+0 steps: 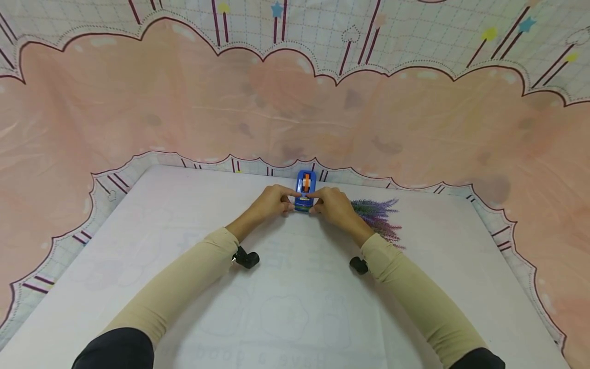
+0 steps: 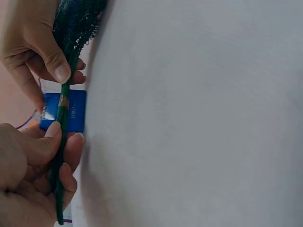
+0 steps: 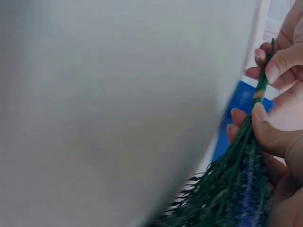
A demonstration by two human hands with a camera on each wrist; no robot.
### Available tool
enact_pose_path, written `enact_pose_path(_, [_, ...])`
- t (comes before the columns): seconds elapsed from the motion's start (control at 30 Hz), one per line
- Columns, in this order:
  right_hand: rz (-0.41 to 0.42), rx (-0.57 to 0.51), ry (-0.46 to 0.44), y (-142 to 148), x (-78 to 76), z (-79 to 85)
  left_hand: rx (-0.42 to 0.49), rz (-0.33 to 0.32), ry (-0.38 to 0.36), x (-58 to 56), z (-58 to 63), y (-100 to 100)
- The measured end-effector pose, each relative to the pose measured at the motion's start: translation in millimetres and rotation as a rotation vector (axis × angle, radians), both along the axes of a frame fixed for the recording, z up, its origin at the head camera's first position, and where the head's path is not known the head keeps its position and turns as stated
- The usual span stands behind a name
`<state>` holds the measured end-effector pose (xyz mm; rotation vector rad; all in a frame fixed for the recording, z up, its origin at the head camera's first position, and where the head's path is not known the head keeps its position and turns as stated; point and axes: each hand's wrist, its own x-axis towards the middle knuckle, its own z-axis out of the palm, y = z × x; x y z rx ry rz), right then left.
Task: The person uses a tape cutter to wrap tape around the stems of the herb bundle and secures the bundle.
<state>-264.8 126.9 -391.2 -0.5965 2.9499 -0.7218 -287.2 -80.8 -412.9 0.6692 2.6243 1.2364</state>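
A bunch of artificial lavender (image 1: 378, 215) lies across the front of a blue tape dispenser (image 1: 305, 183). My left hand (image 1: 273, 200) pinches the green stems (image 2: 59, 156) near their bare end. On the other side, my right hand (image 1: 334, 202) pinches the stems nearer the purple flower heads (image 3: 248, 203). Between the two thumbs, a short band of tape (image 3: 259, 94) lies on the stems. Both forefingers reach toward the dispenser in the head view. The toothed edge (image 2: 45, 109) of the dispenser shows just beside the stems.
A large white tabletop (image 1: 276, 287) spreads under both arms, with the dispenser near its far edge. Around it runs a patterned cloth (image 1: 207, 102) with a scalloped peach design. A small black wrist camera (image 1: 246, 258) hangs under each cuff.
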Motion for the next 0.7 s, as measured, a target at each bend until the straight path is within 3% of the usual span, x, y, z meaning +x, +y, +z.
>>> enact_pose_path(0.1, [-0.004, -0.001, -0.034, -1, 0.3, -2.5, -0.003, -0.011, -0.010, -0.2, -3.3, -1])
enact_pose_path(0.3, [-0.046, 0.014, -0.099, -1, 2.8, 3.3, -0.023, -0.008, 0.046, 3.4, -4.5, -5])
enact_pose_path(0.43, [-0.048, 0.130, -0.093, 1, 5.5, 7.8, -0.031, 0.007, 0.032, 9.5, -2.9, -9])
enact_pose_path(0.57, [0.002, 0.254, -0.066, 3, 9.7, 9.7, -0.044, -0.017, 0.043, 15.2, -5.4, -12])
enact_pose_path(0.7, [0.053, 0.288, -0.078, 2, 14.1, 10.2, -0.081, -0.045, 0.067, 22.0, -7.6, -12])
